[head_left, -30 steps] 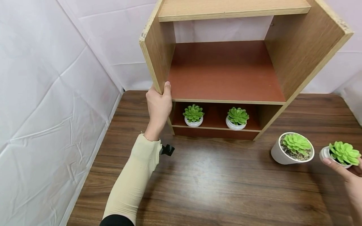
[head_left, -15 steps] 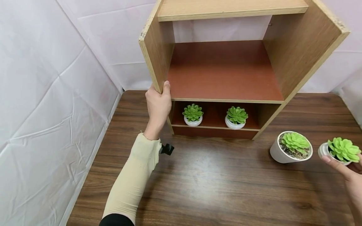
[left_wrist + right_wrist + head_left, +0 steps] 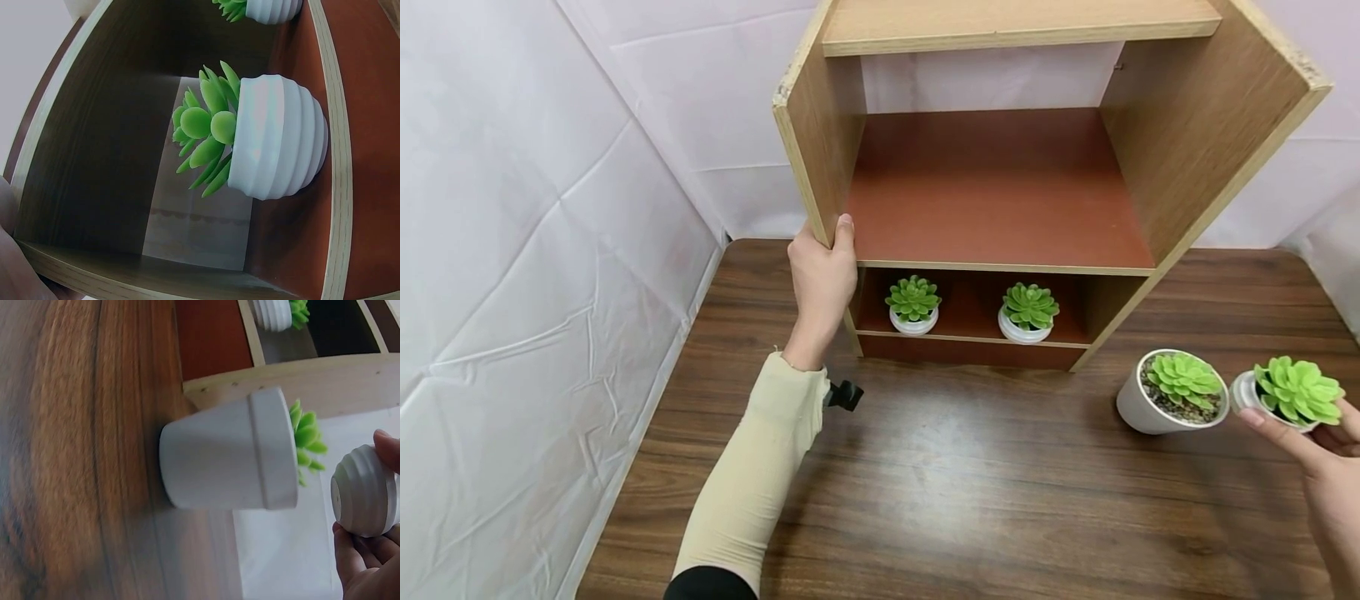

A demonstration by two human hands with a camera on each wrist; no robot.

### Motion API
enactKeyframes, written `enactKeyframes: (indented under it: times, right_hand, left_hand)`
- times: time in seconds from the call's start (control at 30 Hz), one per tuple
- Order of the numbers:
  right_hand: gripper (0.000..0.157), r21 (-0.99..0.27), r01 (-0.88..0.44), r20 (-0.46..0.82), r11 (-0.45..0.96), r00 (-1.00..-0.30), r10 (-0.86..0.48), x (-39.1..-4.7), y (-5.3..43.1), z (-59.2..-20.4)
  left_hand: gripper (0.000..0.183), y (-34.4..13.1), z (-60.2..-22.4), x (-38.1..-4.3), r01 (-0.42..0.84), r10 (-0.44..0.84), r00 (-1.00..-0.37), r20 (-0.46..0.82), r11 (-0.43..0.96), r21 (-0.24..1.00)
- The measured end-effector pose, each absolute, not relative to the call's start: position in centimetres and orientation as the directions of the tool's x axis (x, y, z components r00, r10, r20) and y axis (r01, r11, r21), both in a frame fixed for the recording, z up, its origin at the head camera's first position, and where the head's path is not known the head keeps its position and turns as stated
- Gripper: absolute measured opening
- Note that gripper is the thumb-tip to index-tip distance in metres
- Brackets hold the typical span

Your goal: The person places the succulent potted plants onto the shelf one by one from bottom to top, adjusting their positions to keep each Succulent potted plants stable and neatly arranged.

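My left hand [image 3: 822, 279] grips the front edge of the left side panel of a wooden shelf unit [image 3: 1000, 187]. At the right, my right hand [image 3: 1322, 467] holds a small potted succulent [image 3: 1296, 390] by its ribbed white pot, thumb on one side and fingers on the other. In the right wrist view that ribbed pot [image 3: 365, 494] is off the table, its underside showing. Close to its left a larger white pot with a succulent [image 3: 1180, 390] stands on the table. Two small potted succulents, a left one [image 3: 913, 304] and a right one [image 3: 1028, 312], sit on the bottom shelf.
The shelf unit stands at the back of a dark wooden table [image 3: 940, 492]. Its middle shelf [image 3: 1000, 192] is red-brown, with a pale board [image 3: 1022, 21] above. White cloth [image 3: 535, 250] hangs at the left and behind.
My right hand has moved left and slightly up with the small potted succulent, bringing it nearer the larger pot. The left hand stays on the side panel.
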State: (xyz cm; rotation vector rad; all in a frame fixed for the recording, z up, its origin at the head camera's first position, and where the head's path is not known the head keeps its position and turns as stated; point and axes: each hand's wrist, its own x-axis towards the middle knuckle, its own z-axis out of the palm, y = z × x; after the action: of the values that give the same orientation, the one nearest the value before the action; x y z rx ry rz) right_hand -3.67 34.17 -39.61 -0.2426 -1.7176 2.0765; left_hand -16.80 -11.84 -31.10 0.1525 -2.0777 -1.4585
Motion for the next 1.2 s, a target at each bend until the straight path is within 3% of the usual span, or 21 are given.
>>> enactKeyframes:
  times: [0.37,1.2]
  right_hand:
    - [0.061,-0.953,-0.216,0.119,-0.210,-0.910,0.397,-3.5,32.8,-38.9]
    - [0.061,-0.989,-0.117,0.085,-0.085,-0.946,0.312,-3.1,30.4,-36.9]
  left_hand:
    - [0.027,-11.8,-31.1,-16.8,0.234,-0.411,-0.821,0.396,0.390,0.890]
    - [0.029,-11.7,-31.0,-16.7,0.240,-0.417,-0.818,0.396,0.378,0.894]
